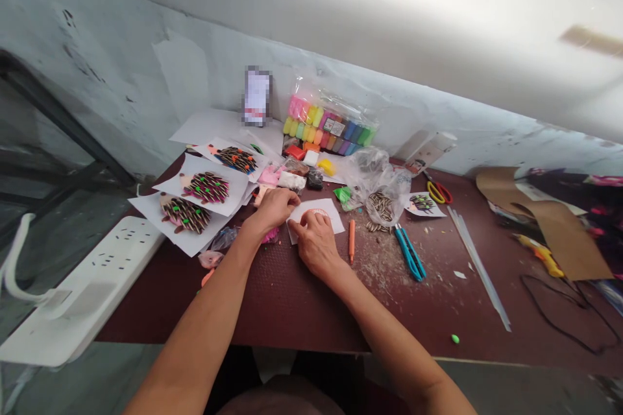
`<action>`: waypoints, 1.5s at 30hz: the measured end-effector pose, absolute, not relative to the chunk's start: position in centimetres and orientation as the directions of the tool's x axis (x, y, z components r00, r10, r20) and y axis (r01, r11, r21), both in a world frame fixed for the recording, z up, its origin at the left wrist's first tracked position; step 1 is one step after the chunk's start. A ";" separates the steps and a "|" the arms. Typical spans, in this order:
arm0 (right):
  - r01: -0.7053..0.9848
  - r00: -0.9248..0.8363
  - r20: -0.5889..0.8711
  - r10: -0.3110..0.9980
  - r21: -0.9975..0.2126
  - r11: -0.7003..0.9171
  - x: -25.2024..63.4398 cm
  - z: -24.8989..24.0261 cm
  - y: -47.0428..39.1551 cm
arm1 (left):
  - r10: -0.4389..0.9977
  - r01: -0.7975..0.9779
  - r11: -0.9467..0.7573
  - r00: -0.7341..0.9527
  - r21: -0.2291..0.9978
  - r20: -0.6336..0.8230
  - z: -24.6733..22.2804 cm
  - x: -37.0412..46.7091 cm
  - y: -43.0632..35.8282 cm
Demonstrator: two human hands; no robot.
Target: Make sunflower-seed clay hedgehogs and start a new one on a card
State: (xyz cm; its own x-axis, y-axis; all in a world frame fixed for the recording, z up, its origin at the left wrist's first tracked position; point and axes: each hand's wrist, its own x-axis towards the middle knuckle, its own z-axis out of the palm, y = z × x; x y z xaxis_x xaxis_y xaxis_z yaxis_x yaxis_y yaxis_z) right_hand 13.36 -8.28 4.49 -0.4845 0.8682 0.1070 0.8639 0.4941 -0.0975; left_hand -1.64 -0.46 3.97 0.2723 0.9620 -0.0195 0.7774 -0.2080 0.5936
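Note:
A small white paper card [335, 215] lies on the dark red table, with a flat pale-pink piece of modelling clay [318, 212] on it. My right hand [316, 243] rests over the card, its fingers lying on the clay and its thumb side out to the left. At the card's upper left edge is my left hand [277, 207], fingers bent and drawn together; whatever they may hold is hidden. Just right of the card lies an orange pen-like tool [352, 241]. Lumps of coloured clay [292, 181] sit behind my left hand.
Sheets with seed-covered hedgehog pictures [207, 188] lie left, above a white power strip [117, 259]. Behind are a phone [257, 96] and clay packs [331, 126]. To the right are a bag of striped seeds [382, 204], a blue cutter [409, 253], scissors [439, 192] and glue sticks [479, 266].

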 end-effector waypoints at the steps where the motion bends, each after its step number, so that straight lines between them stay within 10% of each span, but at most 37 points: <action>1: 0.863 -0.481 0.108 0.870 -0.113 0.492 13.5 4.5 -8.3 | 0.963 0.777 -0.206 0.269 0.595 -0.018 4.0 -1.6 -0.5; 45: 0.877 -0.427 0.322 0.845 -0.081 0.474 16.1 3.6 -9.5 | 0.951 0.796 -0.274 0.307 0.540 0.031 3.7 -1.8 -0.6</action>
